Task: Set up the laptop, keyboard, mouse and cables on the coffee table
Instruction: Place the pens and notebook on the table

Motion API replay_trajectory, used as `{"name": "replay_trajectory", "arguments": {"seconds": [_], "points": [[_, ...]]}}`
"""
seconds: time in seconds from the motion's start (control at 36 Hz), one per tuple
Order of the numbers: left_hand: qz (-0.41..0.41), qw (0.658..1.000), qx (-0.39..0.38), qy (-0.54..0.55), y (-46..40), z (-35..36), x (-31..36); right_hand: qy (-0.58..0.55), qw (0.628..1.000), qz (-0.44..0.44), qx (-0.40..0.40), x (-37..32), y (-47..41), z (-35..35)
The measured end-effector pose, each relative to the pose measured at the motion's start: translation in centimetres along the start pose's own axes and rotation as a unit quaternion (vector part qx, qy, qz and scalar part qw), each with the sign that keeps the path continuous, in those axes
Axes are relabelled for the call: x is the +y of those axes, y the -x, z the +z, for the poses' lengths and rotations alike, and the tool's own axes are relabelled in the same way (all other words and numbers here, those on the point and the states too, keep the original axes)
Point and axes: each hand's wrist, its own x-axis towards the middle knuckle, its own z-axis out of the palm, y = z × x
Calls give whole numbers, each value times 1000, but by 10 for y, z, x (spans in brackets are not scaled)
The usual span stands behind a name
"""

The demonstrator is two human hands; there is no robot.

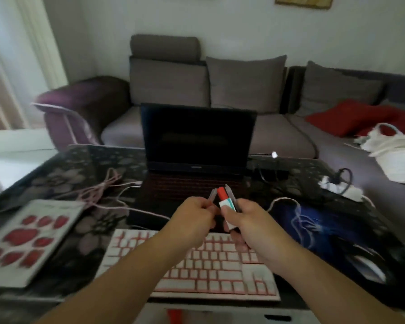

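— Where's the laptop [197,146] relative to your hands?
— Open at frame centre on the coffee table [63,164], just beyond them. Your right hand [248,220] is closed around a small white-and-red item [225,202]; your left hand [194,218] pinches a thin grey piece beside it.
— And the rest?
— The white keyboard [220,274] lies below your wrists. The mouse [369,267] sits lower right on a blue pad [313,220]. Pink cables [103,190] trail centre-left.
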Motion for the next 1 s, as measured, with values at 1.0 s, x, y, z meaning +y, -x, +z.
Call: {"name": "replay_trajectory", "arguments": {"seconds": [1.0], "points": [[-150, 943, 284, -86, 29, -332, -182, -78, 986, 44, -143, -85, -76, 388]]}}
